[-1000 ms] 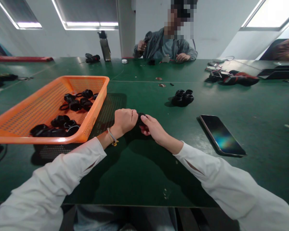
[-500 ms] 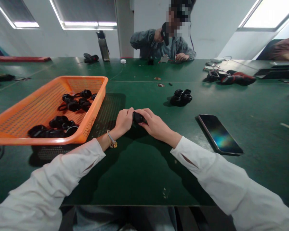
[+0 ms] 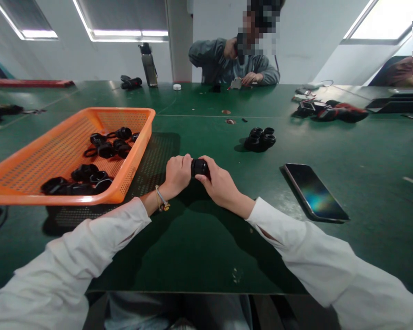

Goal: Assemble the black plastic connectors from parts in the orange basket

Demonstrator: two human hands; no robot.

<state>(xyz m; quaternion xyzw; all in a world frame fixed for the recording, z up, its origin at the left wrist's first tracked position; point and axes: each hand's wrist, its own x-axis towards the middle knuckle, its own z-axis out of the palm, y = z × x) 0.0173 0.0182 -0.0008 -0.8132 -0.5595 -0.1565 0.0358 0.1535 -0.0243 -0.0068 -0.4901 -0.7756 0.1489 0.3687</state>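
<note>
A small black ribbed cylindrical fitting [image 3: 200,167] is held level between my two hands, just above the green table [image 3: 196,256]. My left hand [image 3: 179,175] is closed round its left end, which the fingers hide. On the right end, the thumb and fingers of my right hand [image 3: 220,182] grip it. To the left, an orange basket [image 3: 64,200] holds several similar black fittings [image 3: 106,149]. A cluster of black fittings [image 3: 259,139] stands on the table beyond my right hand.
A phone [image 3: 315,191] lies to the right of my right hand. Across the table sits a person [image 3: 213,62] holding a dark tool. A bottle [image 3: 148,66] stands at the back; red and black gear [image 3: 333,111] lies at the far right.
My right hand's fingers have shifted along the fitting towards its right end, so more of the black body shows. My left hand stays about where it was.
</note>
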